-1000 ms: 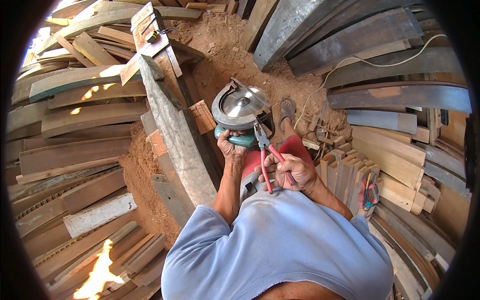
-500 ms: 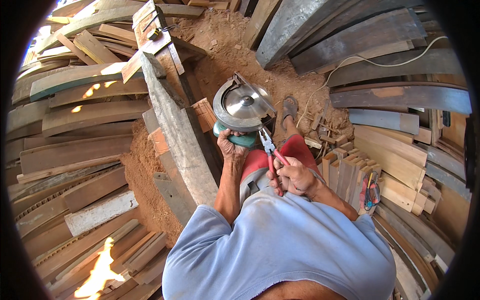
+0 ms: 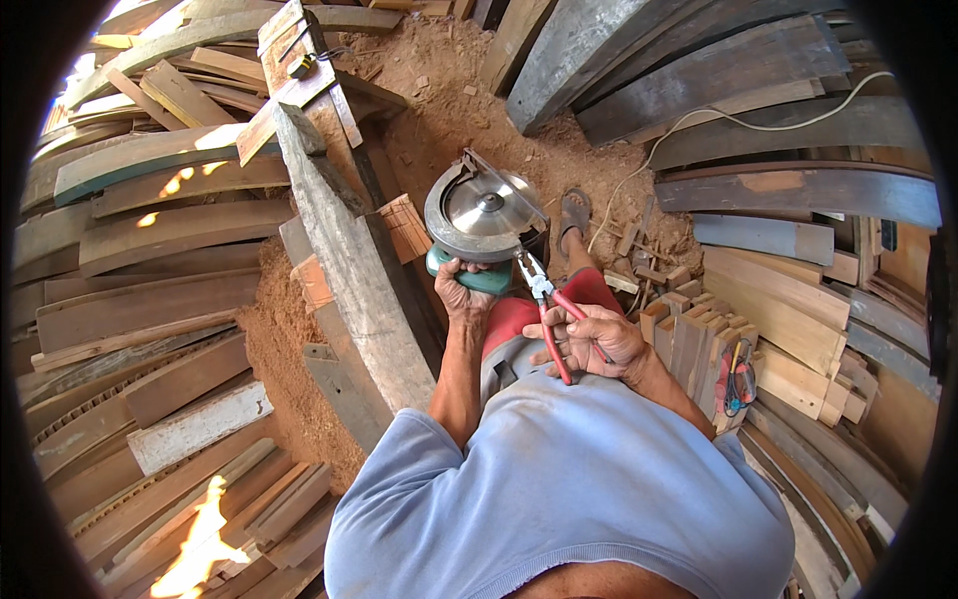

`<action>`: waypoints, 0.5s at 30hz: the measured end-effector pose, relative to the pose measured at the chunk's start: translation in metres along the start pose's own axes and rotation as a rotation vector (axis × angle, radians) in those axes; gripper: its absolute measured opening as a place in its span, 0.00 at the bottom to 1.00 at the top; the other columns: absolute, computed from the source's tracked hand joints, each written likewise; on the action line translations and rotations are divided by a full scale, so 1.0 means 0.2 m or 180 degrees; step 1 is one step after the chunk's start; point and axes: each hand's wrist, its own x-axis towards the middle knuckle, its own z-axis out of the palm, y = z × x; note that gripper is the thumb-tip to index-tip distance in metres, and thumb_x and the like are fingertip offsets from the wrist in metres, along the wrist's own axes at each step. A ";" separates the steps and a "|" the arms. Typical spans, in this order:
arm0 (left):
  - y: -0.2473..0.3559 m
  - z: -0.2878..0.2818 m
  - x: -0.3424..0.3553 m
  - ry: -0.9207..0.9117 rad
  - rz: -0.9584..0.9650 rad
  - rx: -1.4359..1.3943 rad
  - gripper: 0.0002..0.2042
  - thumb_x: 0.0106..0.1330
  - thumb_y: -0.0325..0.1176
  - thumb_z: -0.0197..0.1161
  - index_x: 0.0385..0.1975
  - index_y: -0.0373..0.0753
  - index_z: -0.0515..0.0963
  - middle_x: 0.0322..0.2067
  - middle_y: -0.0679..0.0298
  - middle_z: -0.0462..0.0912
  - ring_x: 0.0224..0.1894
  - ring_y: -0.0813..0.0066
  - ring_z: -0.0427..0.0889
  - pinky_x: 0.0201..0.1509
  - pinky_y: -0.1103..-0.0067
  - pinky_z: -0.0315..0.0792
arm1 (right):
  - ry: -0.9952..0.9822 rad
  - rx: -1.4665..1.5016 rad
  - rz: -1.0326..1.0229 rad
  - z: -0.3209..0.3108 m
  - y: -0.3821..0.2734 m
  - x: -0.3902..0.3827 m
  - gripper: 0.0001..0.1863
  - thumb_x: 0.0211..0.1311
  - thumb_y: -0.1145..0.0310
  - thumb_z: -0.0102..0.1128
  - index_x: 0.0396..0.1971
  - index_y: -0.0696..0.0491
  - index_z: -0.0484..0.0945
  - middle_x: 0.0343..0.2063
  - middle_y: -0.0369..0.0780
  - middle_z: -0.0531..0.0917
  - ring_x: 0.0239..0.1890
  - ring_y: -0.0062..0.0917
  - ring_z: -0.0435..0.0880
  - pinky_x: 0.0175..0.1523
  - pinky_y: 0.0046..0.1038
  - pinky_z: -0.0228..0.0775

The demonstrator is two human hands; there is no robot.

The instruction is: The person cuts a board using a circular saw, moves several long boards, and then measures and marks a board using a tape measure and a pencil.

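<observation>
My left hand [image 3: 465,293] is closed round the green body of a circular saw [image 3: 469,272], holding it over my lap. The saw's round metal blade [image 3: 489,203] faces up, with a grey guard along its left and lower edge. In my right hand [image 3: 605,342] are red-handled pliers [image 3: 552,306], their handles spread and the fingers loosely round them. The plier jaws touch the near right edge of the saw by the guard; what they grip there is too small to make out.
A thick weathered beam [image 3: 344,250] runs along my left side. A tape measure [image 3: 300,66] lies on a board at the far left. Stacked planks [image 3: 150,299] line the left, more timber [image 3: 798,200] the right. A pale cable [image 3: 689,122] crosses the sawdust-strewn ground near my foot.
The plier handles have spread apart and my right fingers have loosened and opened out. The jaws stay at the saw's edge. My left hand and the saw have hardly moved.
</observation>
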 end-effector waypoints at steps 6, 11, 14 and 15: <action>0.00 0.03 0.00 0.0020 0.0163 -0.0055 0.05 0.54 0.23 0.60 0.26 0.40 0.72 0.21 0.67 0.72 0.25 0.71 0.72 0.37 0.71 0.77 | 0.0176 -0.0418 -0.0230 -0.09 -0.01 -0.06 0.18 0.67 0.74 0.55 0.56 0.60 0.74 0.59 0.56 0.79 0.48 0.42 0.88 0.47 0.39 0.87; 0.01 0.04 -0.01 -0.0107 0.0138 -0.0095 0.04 0.53 0.25 0.61 0.25 0.40 0.72 0.22 0.67 0.72 0.26 0.70 0.73 0.37 0.70 0.76 | 0.1636 -0.1824 -0.1203 -0.20 -0.08 -0.05 0.09 0.65 0.73 0.55 0.43 0.58 0.74 0.38 0.46 0.84 0.27 0.19 0.81 0.28 0.25 0.77; 0.02 0.03 -0.01 -0.0072 0.0096 -0.0145 0.03 0.53 0.26 0.60 0.25 0.39 0.73 0.22 0.67 0.72 0.26 0.70 0.73 0.38 0.69 0.76 | 0.2441 -0.2561 -0.0793 -0.23 -0.10 0.01 0.07 0.64 0.75 0.53 0.41 0.57 0.74 0.30 0.42 0.82 0.26 0.19 0.80 0.28 0.27 0.74; 0.02 0.02 -0.01 -0.0109 0.0106 -0.0104 0.03 0.53 0.26 0.60 0.26 0.39 0.74 0.22 0.66 0.73 0.26 0.69 0.74 0.38 0.69 0.76 | 0.2737 -0.2816 -0.0667 -0.23 -0.09 0.03 0.07 0.64 0.76 0.52 0.40 0.57 0.75 0.28 0.41 0.82 0.26 0.20 0.79 0.29 0.28 0.73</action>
